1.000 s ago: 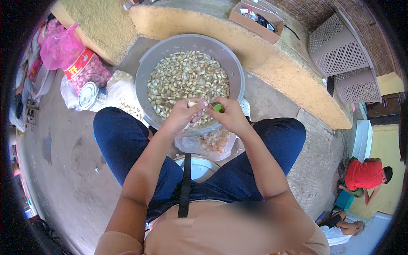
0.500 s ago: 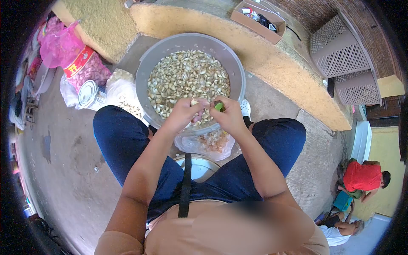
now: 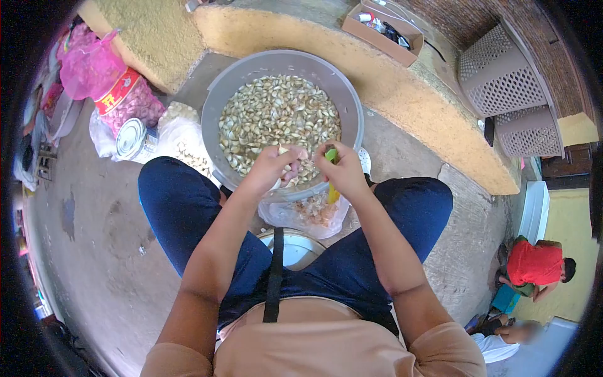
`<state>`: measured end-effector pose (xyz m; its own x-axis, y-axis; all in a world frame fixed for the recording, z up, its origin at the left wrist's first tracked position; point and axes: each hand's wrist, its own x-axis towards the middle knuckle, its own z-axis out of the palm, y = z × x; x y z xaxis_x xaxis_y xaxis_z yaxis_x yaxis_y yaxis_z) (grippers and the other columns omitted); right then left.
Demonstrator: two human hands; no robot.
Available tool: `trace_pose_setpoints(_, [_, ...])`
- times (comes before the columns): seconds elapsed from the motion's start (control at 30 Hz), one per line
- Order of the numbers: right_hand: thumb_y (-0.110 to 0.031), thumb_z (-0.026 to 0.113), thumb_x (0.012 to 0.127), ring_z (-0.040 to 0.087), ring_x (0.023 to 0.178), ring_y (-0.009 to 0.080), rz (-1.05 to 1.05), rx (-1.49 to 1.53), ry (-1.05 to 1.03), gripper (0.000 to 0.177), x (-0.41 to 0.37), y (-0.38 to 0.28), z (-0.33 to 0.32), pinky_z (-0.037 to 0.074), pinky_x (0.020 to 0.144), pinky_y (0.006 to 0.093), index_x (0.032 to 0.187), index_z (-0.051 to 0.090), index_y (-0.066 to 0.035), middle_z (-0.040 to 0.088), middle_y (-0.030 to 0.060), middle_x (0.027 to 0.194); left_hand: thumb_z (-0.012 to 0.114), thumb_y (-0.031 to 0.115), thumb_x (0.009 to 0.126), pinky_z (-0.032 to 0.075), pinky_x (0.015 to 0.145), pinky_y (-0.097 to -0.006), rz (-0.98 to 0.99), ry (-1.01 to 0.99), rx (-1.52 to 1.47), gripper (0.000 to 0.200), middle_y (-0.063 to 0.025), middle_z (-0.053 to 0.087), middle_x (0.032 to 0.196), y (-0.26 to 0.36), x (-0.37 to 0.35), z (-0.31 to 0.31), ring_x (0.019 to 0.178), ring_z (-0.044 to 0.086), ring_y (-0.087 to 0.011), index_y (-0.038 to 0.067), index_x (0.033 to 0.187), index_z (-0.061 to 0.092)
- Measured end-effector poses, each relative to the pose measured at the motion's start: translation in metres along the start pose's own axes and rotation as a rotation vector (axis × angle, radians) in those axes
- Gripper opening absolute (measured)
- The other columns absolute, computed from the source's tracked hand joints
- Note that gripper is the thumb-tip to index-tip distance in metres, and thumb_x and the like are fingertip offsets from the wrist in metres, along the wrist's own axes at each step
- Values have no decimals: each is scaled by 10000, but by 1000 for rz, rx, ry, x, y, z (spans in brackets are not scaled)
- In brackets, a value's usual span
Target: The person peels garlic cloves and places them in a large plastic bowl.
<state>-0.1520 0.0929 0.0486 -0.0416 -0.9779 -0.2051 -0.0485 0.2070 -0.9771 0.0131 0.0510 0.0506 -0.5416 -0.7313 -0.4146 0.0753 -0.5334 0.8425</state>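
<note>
A large grey basin (image 3: 210, 113) full of pale garlic cloves (image 3: 279, 113) stands on the floor in front of my knees. Over its near rim, my left hand (image 3: 276, 167) is closed on a pale clove (image 3: 282, 150). Just to the right, my right hand (image 3: 342, 168) is closed round a small knife with a green and yellow handle (image 3: 333, 190); its blade cannot be made out. The two hands are slightly apart. Below them a clear plastic bag (image 3: 333, 225) with peelings lies on the floor.
At the left are a pink mesh sack (image 3: 135, 103), a metal can (image 3: 130, 139) and a white bag of cloves (image 3: 188, 135). A low yellow wall (image 3: 377, 100) carries a cardboard box (image 3: 380, 34). Grey crates (image 3: 502, 75) and two people sit at the right.
My right hand has moved slightly right, away from my left hand, and the knife has turned so its yellow handle part shows below. My left hand has hardly moved.
</note>
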Motion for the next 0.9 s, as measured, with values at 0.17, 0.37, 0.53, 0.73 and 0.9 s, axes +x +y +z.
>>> trace_pose_setpoints(0.17, [-148,635,728,504,498,97,-67,-165,-19,211,-7,-10,3,399,453,231,894,576,-32,547,33,654,500,158,825,296,378,-199,17,106,-90,154,4,464,577,-5,2,2,439,396,-66,14,852,549])
trace_pose_setpoints(0.37, [-96,630,717,531,596,117,-417,-393,134,162,-5,-1,4,421,545,236,849,592,-10,564,54,724,532,168,828,307,391,-190,110,118,94,157,12,479,572,-6,3,5,444,406,-51,16,858,560])
trace_pose_setpoints(0.53, [-99,632,706,567,649,148,-311,-440,171,149,-6,-1,4,437,586,264,804,601,8,595,100,754,558,182,823,318,402,-184,162,154,185,181,14,487,563,-14,6,7,444,414,-43,10,876,572])
trace_pose_setpoints(0.73, [-130,642,648,565,650,303,-387,-484,229,195,-6,1,8,448,595,350,779,595,6,567,163,717,565,196,820,320,407,-184,171,173,188,197,12,485,553,-16,7,10,439,411,-43,7,874,579])
trace_pose_setpoints(0.9, [-131,617,652,561,639,302,-390,-502,211,181,-5,1,8,445,590,353,748,569,15,561,159,697,567,224,821,316,415,-187,181,143,302,208,15,474,529,-17,7,7,442,398,-39,25,871,603])
